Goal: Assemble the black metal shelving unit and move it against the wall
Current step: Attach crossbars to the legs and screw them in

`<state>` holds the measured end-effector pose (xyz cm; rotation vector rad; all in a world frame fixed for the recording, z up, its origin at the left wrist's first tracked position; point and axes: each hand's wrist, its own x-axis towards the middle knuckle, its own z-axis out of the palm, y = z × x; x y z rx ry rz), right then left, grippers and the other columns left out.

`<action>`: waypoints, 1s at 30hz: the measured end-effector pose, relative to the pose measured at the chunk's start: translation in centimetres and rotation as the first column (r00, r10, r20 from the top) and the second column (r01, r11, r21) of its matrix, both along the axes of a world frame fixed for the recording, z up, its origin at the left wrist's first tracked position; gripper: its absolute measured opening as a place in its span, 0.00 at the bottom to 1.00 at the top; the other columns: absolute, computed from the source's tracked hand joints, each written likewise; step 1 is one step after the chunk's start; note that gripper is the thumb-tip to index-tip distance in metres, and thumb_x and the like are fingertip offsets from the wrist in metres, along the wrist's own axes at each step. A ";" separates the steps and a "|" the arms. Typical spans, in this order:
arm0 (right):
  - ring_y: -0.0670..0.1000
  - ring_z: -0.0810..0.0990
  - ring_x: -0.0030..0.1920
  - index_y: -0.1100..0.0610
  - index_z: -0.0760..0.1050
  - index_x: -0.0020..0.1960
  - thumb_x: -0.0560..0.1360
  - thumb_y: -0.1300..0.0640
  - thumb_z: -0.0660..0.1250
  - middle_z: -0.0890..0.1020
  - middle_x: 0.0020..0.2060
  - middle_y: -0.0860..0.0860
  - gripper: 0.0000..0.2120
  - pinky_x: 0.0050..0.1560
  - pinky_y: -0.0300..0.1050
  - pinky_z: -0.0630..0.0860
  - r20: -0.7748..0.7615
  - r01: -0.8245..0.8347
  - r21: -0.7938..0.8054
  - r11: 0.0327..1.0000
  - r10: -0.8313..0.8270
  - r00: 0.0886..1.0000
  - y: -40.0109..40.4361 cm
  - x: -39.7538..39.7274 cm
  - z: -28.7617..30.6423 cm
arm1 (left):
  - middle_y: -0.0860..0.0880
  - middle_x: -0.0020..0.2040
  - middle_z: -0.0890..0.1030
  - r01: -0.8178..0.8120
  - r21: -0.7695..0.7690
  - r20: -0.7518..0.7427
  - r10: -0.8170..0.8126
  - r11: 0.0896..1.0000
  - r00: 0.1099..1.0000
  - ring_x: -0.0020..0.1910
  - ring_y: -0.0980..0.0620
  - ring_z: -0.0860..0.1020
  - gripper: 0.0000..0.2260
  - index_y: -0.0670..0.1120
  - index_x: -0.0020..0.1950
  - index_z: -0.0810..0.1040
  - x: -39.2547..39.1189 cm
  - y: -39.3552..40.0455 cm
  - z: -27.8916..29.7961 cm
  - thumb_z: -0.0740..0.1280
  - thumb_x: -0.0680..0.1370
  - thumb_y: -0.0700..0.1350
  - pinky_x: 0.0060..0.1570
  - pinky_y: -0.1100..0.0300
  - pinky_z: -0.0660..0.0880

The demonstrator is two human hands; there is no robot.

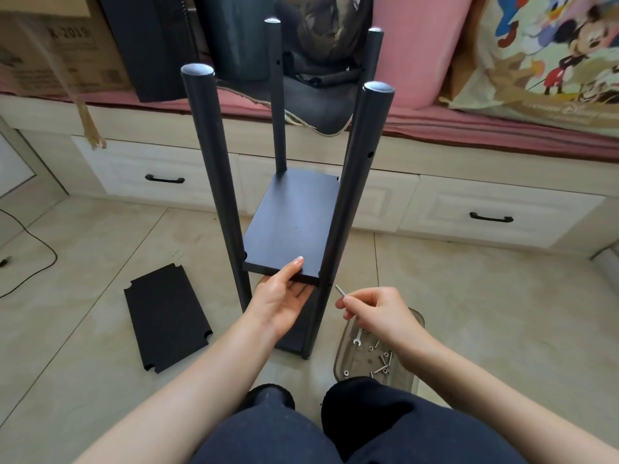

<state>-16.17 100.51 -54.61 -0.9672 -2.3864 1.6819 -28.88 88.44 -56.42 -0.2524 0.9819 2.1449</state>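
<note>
The shelving unit [288, 195] stands on the floor before the person's knees: four black posts with a black shelf panel [291, 222] between them. The left hand [284, 296] grips that panel's near edge, thumb on top. Just right of the unit, the right hand [375, 313] pinches a screw [340, 291] above a tray [365, 356] of hardware. Left of the unit lies a loose panel [167, 318].

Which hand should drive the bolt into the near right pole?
Right. The right hand already pinches the bolt beside that pole; the left hand holds the shelf.
</note>
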 end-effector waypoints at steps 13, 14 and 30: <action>0.42 0.71 0.27 0.51 0.85 0.37 0.77 0.52 0.69 0.85 0.34 0.47 0.12 0.28 0.33 0.69 -0.045 -0.006 0.025 1.000 0.007 0.999 -0.7 -0.6 -0.6 | 0.40 0.61 0.83 0.008 0.010 -0.027 -0.008 1.000 1.000 0.54 0.43 0.85 0.19 0.42 0.68 0.75 -0.3 -0.1 -0.7 0.70 0.77 0.37 0.46 0.55 0.83; 0.43 0.70 0.27 0.51 0.85 0.36 0.77 0.51 0.69 0.85 0.33 0.48 0.12 0.28 0.33 0.69 -0.051 -0.005 0.034 0.999 0.007 0.999 -0.7 -0.7 -0.7 | 0.40 0.61 0.83 0.011 0.010 -0.029 -0.011 1.000 1.000 0.55 0.43 0.84 0.19 0.42 0.68 0.75 -0.3 -0.1 -0.7 0.70 0.77 0.37 0.47 0.54 0.83; 0.43 0.78 0.32 0.53 0.84 0.38 0.74 0.47 0.72 0.84 0.30 0.49 0.12 0.42 0.43 0.77 -0.149 0.018 0.008 1.000 -0.017 0.989 -0.3 -2.3 -1.3 | 0.42 0.60 0.84 0.048 -0.058 -0.117 -0.054 0.997 0.992 0.54 0.44 0.84 0.15 0.45 0.65 0.77 -0.4 -0.3 -1.2 0.70 0.79 0.40 0.53 0.54 0.80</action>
